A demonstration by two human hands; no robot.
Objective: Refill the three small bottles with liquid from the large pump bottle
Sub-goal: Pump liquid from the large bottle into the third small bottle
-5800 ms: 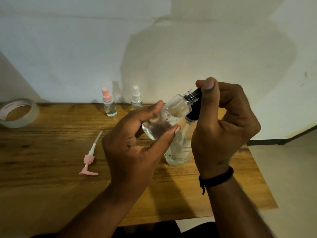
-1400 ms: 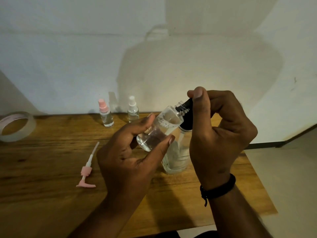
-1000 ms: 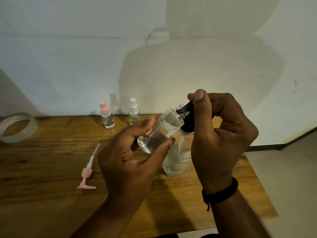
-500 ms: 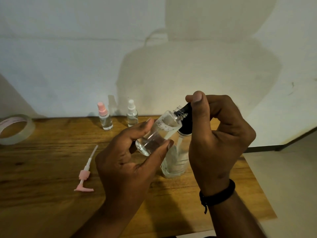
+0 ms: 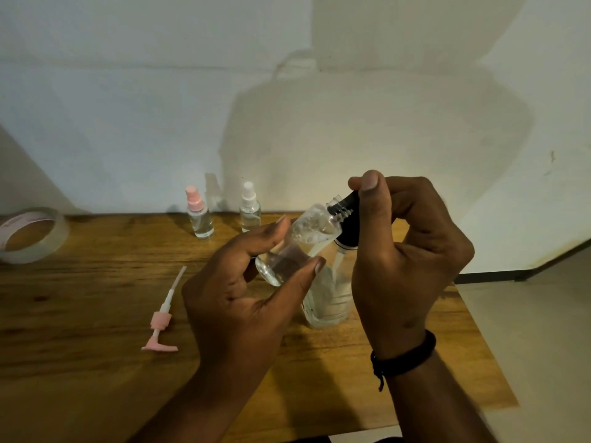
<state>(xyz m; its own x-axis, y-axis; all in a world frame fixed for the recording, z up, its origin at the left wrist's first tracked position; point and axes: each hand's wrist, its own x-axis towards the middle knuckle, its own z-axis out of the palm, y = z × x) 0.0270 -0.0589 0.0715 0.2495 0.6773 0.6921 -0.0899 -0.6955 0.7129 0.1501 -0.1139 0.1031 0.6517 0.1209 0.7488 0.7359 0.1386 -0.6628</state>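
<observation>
My left hand (image 5: 243,302) grips a small clear bottle (image 5: 300,241), tilted with its threaded neck up and to the right, liquid in its lower end. My right hand (image 5: 403,251) pinches a black cap (image 5: 350,225) at that neck. Behind my hands the large clear bottle (image 5: 329,295) stands on the wooden table (image 5: 80,314), its pump off. The pink pump head (image 5: 161,321) with its tube lies on the table to the left. Two small spray bottles stand at the back, one with a pink top (image 5: 198,212), one with a white top (image 5: 250,206).
A roll of clear tape (image 5: 32,235) lies at the table's back left corner. The white wall rises right behind the table. The table's right edge (image 5: 479,330) drops to a pale floor.
Both hands stay together at the small bottle's neck, the right fingers working the black cap; the view has shifted slightly. Nothing on the table has moved.
</observation>
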